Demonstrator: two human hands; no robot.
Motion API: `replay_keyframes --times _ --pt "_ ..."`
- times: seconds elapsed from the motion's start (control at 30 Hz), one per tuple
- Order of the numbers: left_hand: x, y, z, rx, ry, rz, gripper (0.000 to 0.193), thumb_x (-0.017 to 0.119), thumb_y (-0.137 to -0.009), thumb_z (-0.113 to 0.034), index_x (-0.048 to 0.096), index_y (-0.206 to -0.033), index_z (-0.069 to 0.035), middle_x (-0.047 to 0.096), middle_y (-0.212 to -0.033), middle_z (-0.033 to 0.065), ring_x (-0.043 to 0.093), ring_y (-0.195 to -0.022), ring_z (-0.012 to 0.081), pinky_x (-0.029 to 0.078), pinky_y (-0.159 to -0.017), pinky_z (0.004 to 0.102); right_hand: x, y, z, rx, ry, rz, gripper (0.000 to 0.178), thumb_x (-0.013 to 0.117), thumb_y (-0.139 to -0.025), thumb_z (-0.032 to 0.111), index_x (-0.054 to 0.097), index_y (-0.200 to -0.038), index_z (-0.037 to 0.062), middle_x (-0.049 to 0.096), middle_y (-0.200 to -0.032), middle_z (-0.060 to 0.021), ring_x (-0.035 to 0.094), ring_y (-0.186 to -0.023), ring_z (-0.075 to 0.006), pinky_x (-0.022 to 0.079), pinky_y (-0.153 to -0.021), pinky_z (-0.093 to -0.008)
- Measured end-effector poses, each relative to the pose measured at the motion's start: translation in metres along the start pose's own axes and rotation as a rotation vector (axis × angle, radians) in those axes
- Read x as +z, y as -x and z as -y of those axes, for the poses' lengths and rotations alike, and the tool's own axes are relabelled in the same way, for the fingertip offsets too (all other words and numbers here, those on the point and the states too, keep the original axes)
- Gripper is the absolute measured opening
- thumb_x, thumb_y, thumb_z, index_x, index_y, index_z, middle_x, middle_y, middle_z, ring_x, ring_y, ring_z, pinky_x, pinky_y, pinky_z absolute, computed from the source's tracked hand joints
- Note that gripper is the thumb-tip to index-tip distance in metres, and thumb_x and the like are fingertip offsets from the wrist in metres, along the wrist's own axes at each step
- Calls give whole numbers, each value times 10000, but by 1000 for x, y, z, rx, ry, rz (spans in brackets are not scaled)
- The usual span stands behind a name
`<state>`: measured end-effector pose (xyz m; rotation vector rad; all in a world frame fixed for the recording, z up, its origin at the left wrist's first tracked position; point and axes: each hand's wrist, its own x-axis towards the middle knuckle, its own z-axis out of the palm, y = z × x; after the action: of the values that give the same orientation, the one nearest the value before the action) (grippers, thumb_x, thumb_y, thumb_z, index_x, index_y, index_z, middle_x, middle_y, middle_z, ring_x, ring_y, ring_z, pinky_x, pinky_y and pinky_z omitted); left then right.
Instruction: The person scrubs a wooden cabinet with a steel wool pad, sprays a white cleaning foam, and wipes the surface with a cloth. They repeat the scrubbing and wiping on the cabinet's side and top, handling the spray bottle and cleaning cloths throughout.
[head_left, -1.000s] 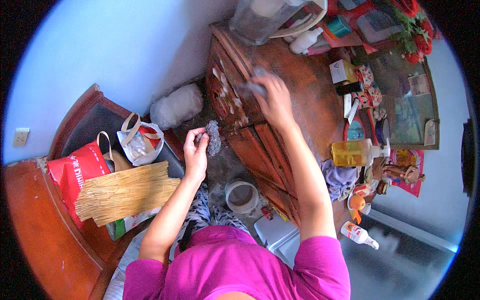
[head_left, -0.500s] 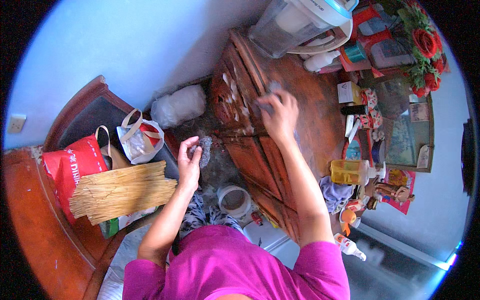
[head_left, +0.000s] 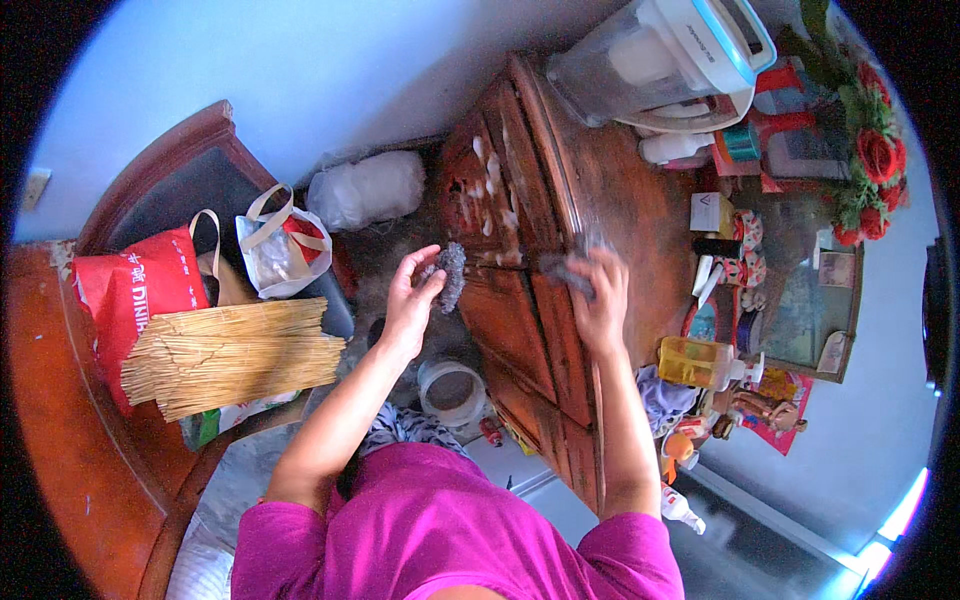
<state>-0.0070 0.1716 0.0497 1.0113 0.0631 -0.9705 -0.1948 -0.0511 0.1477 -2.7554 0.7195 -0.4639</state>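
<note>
My left hand (head_left: 408,305) is closed on a grey steel wool scourer (head_left: 453,276), held in the air just off the side of a dark brown wooden cabinet (head_left: 505,330). At the edge of the cabinet's top, my right hand (head_left: 603,300) grips a dark grey pad (head_left: 566,273). Motion smears that pad, so whether it is cloth or steel wool cannot be made out. White foamy smears (head_left: 490,180) lie on the cabinet's side, beyond both hands. The wood around my right hand looks wet and shiny.
A clear water pitcher (head_left: 640,60) stands on the cabinet's far end. A yellow pump bottle (head_left: 695,362), a framed mirror (head_left: 810,270) and red flowers (head_left: 878,155) line its right. Bags and a bamboo mat (head_left: 235,350) rest on a chair at left; a white bucket (head_left: 450,392) stands below.
My right hand has come back toward me along the cabinet's edge, still gripping the pad. My left hand has risen closer to the cabinet with the scourer. The whole view has shifted slightly.
</note>
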Motion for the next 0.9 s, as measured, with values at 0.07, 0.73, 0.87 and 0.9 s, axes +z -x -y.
replay_keyframes --times 0.07,0.73,0.87,0.9 --pt "18 4 -10 -70 139 1 507 639 -998 13 524 -1483 -80 667 -1264 54 627 -1194 141 534 -1030 328 -14 35 2 49 -39 25 420 735 -760 -46 739 -1147 116 612 -1329 -161 547 -1304 -385 419 -1136 -476" --pt "89 -65 43 256 -61 -87 463 764 -978 -182 538 -1364 -64 639 -1284 91 603 -1217 199 493 -1088 396 -8 -65 -39 205 -92 -272 348 778 -922 191 677 -1227 58 652 -1254 -162 575 -1230 -356 428 -1095 -458" --pt "130 -67 83 482 -231 -172 501 766 -963 -130 549 -1412 -84 604 -1319 88 555 -1260 242 430 -1139 387 26 -81 -28 210 246 -325 307 685 -969 322 687 -1186 105 657 -1181 -172 570 -1143 -404 432 -1021 -518" --pt "142 -67 85 546 -346 -223 458 767 -955 -114 588 -1376 -90 605 -1286 88 552 -1243 252 423 -1129 389 25 -79 -29 219 253 -313 307 682 -969 324 687 -1184 105 656 -1183 -171 570 -1142 -406 433 -1021 -519"
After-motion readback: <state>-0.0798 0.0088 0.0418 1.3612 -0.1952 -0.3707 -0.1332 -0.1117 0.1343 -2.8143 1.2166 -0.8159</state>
